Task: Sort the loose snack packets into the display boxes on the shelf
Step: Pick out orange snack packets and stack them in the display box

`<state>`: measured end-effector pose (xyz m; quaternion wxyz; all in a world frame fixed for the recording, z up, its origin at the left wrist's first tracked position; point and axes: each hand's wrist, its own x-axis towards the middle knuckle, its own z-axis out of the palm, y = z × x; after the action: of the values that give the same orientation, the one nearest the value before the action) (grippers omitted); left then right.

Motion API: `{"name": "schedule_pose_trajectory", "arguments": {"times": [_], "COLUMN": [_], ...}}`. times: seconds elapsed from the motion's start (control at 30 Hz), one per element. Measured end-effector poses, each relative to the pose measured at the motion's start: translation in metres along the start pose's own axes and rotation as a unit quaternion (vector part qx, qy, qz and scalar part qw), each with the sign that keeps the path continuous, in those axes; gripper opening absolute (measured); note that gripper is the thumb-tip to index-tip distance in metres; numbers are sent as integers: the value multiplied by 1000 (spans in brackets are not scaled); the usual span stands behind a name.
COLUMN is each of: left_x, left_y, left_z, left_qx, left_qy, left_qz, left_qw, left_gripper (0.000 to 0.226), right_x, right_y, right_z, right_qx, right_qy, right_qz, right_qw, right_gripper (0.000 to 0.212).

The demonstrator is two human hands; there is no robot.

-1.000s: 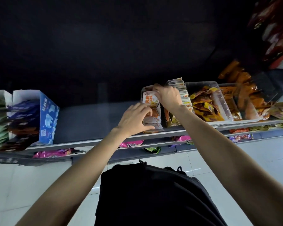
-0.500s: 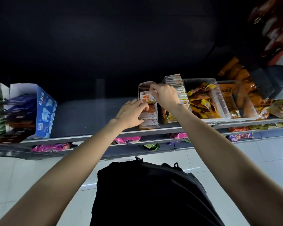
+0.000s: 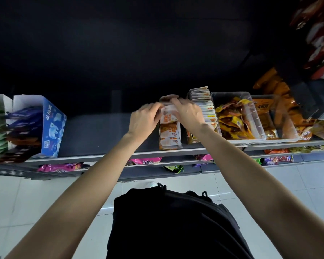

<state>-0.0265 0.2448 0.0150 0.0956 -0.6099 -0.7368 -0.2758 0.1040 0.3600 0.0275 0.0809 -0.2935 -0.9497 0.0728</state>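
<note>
Since the earlier frame, left hand (image 3: 144, 119) has risen to meet right hand (image 3: 188, 114); both pinch a white-and-orange packet (image 3: 167, 116) above its narrow box (image 3: 170, 134). Bare shelf (image 3: 94, 135) lies at 9 o'clock.

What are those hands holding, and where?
Both hands, left and right, pinch one white-orange packet at its top edge, one per side.

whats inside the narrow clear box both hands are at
Orange-and-white snack packets lined up in the narrow clear box. The left hand and right hand cover the packets farther back, so the box's far end is hidden.
</note>
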Motion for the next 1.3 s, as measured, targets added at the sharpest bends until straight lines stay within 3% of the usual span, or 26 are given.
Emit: {"name": "schedule_pose_trajectory", "arguments": {"times": [0.1,0.2,0.27,0.47,0.53,0.63,0.8,0.97,1.17,1.3], "left_x": [-13,-23,-19,-11,-7,0,-2,-9,1,8], "left_y": [0,10,13,16,12,3,5,11,12,5], "left_z": [3,15,23,33,30,27,30,33,27,15], "left_qx": [9,56,136,211,207,209,188,245,187,118], "left_qy": [-17,-199,-268,-294,-265,-243,-339,-307,-202,-118], "left_qz": [105,147,144,172,186,190,197,209,120,111], "left_qw": [994,967,943,916,923,928,901,896,954,980], "left_gripper": [26,35,39,20,7,4,37,27,14,9], "right_x": [6,9,8,9,8,4,4,5,0,-6], "right_y": [0,1,2,3,3,6,11,8,13,21], "right_z": [-2,-4,-4,-3,-4,-4,-5,-4,-3,0], "right_qx": [5,-16,-23,-17,-12,-4,-3,-3,7,11], "right_qy": [0,-1,0,-2,-4,-17,-27,-34,-64,-108], "right_qz": [16,17,17,15,6,-17,-27,-34,-59,-117], "right_qw": [1000,1000,1000,1000,1000,1000,999,999,996,987], "right_gripper": [40,43,43,42,41,38,36,34,33,50]}}
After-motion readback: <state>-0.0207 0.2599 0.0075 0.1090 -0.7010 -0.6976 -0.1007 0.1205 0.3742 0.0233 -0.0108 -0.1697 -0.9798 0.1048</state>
